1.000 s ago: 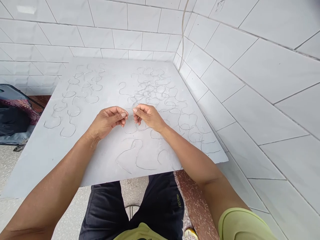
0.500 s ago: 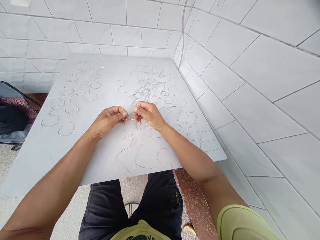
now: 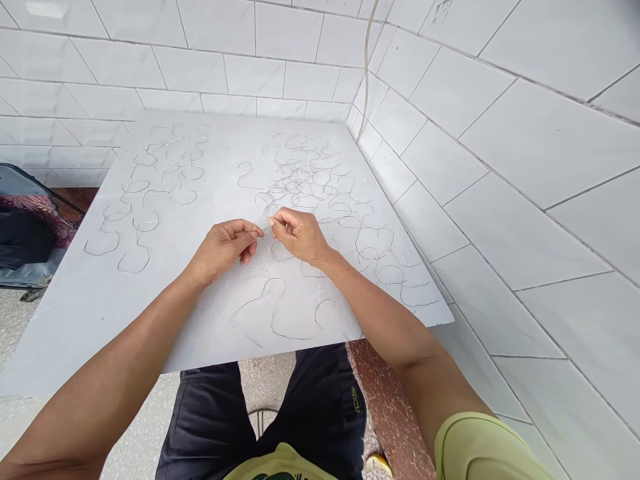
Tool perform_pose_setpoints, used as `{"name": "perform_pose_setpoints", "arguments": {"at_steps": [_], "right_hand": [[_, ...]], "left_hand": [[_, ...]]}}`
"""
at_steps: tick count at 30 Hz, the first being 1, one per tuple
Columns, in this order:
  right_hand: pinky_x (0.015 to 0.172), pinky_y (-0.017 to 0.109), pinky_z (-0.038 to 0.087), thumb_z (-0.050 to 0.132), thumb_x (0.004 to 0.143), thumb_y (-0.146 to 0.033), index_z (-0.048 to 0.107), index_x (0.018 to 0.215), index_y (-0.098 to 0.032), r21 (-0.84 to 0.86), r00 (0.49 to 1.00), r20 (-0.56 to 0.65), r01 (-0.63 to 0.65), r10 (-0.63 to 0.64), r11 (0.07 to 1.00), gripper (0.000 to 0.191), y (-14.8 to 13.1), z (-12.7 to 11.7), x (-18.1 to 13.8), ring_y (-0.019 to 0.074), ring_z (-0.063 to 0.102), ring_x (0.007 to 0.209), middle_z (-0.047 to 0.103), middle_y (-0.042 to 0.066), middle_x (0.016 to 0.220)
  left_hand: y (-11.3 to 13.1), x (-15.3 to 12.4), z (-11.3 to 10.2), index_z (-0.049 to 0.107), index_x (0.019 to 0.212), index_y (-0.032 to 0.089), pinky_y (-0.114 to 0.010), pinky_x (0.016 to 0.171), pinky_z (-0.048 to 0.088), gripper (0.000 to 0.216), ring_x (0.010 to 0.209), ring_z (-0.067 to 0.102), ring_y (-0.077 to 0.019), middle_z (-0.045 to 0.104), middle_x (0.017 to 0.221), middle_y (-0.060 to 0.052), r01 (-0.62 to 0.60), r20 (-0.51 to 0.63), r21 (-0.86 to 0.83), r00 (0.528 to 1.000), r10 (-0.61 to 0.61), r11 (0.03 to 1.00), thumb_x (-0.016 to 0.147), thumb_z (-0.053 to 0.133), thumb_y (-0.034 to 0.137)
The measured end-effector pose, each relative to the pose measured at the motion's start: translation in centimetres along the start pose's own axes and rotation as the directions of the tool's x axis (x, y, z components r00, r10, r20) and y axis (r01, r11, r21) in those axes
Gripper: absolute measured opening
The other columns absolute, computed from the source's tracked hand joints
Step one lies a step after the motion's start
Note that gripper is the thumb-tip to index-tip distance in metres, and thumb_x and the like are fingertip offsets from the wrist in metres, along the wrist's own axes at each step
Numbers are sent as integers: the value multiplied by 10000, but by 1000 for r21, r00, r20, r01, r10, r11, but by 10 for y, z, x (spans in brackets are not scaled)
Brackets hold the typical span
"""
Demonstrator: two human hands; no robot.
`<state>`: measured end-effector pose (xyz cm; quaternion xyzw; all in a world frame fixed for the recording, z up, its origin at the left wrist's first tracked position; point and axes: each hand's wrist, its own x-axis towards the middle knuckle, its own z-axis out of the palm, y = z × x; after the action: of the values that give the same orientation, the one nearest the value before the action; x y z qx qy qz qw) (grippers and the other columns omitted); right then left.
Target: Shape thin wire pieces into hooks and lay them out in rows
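My left hand [image 3: 233, 241] is closed in a pinch, with a thin bent wire [image 3: 269, 252] at its thumb and index finger. Just to its right, my right hand [image 3: 299, 233] is also pinched, its fingertips at the same wire. Both hands are above the middle of a pale grey board [image 3: 210, 327]. The wire is so fine that its full shape is hard to make out. Below the hands, a curved wire [image 3: 273, 300] lies on the board near its front edge, and a short hooked wire [image 3: 317, 313] is right of it.
Several bent wires [image 3: 149, 250] lie spread along the board's left side. A tangle of loose wires [image 3: 300, 183] covers the right side. White tiled walls [image 3: 520, 200] border the back and right. An open bag [image 3: 25, 230] stands at the left.
The pinched fingertips have shifted slightly, and the wire between them has turned. My left hand has moved a little right and down.
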<state>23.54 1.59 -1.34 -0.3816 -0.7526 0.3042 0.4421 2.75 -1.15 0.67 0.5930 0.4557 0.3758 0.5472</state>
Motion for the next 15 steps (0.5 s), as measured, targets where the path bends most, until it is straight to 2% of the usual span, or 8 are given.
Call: {"name": "perform_pose_setpoints", "arguments": {"at_steps": [3, 8, 11, 15], "right_hand": [[611, 285, 392, 475, 1064, -362, 519, 776, -214, -210, 991, 31, 137, -133, 968, 326, 3, -2, 0, 130, 454, 631, 555, -3, 716], [724, 324, 446, 364, 1084, -233, 640, 1044, -210, -286, 953, 142, 297, -266, 911, 279, 12, -5, 1, 175, 573, 781, 668, 48, 872], [677, 330, 419, 349, 1080, -192, 652, 1097, -193, -369, 925, 208, 375, -318, 850, 303, 16, -8, 1, 184, 545, 742, 638, 49, 817], [594, 328, 314, 353, 1071, -157, 653, 1049, -196, -479, 897, 300, 436, -324, 762, 303, 16, -12, 1, 183, 437, 666, 505, 19, 692]], "left_hand": [[1, -2, 0, 764, 1018, 196, -269, 559, 419, 207, 561, 521, -116, 617, 692, -1, 9, -36, 130, 999, -4, 991, 922, 630, 321], [4, -5, 1, 783, 1054, 196, -280, 549, 411, 275, 567, 527, -141, 621, 678, -14, -9, -85, 280, 996, 34, 960, 906, 595, 332], [1, -5, 1, 792, 1078, 204, -285, 530, 403, 305, 551, 513, -149, 611, 656, -12, -3, -97, 334, 995, 37, 943, 900, 577, 327], [-10, -4, -3, 805, 1143, 237, -293, 489, 360, 348, 493, 434, -141, 600, 644, -3, -16, -93, 401, 994, 59, 916, 904, 573, 340]]}}
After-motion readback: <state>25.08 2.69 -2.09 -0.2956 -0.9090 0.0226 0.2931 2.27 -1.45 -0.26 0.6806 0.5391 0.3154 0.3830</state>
